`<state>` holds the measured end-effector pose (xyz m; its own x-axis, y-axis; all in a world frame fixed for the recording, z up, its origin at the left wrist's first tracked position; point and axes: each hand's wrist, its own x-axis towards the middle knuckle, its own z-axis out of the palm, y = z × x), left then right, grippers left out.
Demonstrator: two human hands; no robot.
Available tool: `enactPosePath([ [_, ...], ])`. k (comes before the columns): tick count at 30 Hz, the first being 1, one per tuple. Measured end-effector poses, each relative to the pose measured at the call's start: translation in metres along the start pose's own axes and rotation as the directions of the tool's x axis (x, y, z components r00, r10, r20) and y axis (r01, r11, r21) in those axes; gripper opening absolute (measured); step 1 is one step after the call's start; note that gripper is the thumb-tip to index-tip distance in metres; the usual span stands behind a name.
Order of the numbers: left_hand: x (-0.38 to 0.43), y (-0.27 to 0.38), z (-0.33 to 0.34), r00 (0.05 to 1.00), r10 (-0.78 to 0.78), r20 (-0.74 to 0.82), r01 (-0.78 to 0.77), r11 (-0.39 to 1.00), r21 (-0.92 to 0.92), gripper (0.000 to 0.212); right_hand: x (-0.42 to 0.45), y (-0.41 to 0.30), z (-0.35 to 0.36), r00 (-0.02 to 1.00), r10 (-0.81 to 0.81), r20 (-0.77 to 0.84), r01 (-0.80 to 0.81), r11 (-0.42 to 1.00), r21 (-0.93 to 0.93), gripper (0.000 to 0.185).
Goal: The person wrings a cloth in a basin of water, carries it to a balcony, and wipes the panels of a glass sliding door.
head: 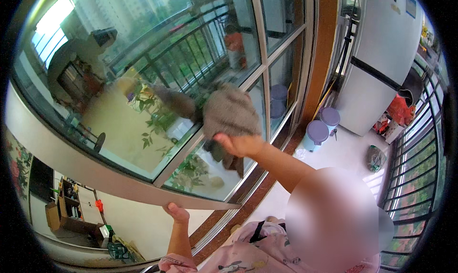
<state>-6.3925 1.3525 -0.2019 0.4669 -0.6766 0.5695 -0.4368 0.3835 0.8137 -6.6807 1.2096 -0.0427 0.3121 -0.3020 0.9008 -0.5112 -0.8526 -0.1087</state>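
My right hand [239, 144] holds a grey-brown cloth [230, 113] against the glass of a sliding door [154, 94], close to where its metal bars cross. Part of the cloth hangs down below the thumb, over the lower pane. My left hand [178, 213] grips the edge of the door's metal frame [107, 171] at the bottom; some of its fingers are hidden behind the frame. The glass shows reflections of the cloth, a balcony railing and tall buildings, along with green leaves.
Two lidded buckets [317, 131] stand by a white refrigerator [372, 69] on the right. A tied plastic bag [375, 158] lies on the floor near the black balcony railing [411, 180]. The door track [211, 233] runs below. A shelf unit [73, 208] stands at lower left.
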Motion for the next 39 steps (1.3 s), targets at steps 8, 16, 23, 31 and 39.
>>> enactPosePath([
  [8,-0.015,-0.059,-0.041,0.996,0.032,0.084,-0.046,0.985,0.169,0.036,0.003,0.072,0.0,0.86,0.459,-0.22,-0.481,0.875,-0.056,0.033],
  [16,-0.017,-0.073,-0.018,0.944,0.327,0.035,-0.325,0.912,0.249,0.022,0.041,0.105,-0.023,0.772,0.631,-0.073,-0.632,0.775,0.015,0.052],
  [23,-0.013,-0.088,-0.013,0.707,0.68,0.194,-0.684,0.587,0.434,0.01,0.212,0.095,-0.107,0.693,0.721,-0.013,-0.72,0.69,-0.068,0.087],
  [31,-0.011,-0.054,-0.013,0.903,0.424,-0.059,-0.364,0.833,0.417,0.028,0.368,0.096,-0.165,0.879,0.347,-0.326,-0.394,0.915,-0.088,0.086],
  [39,-0.017,-0.049,-0.003,0.935,0.294,-0.201,-0.206,0.907,0.368,0.05,0.375,0.131,-0.172,0.924,0.265,-0.275,-0.3,0.949,-0.094,0.075],
])
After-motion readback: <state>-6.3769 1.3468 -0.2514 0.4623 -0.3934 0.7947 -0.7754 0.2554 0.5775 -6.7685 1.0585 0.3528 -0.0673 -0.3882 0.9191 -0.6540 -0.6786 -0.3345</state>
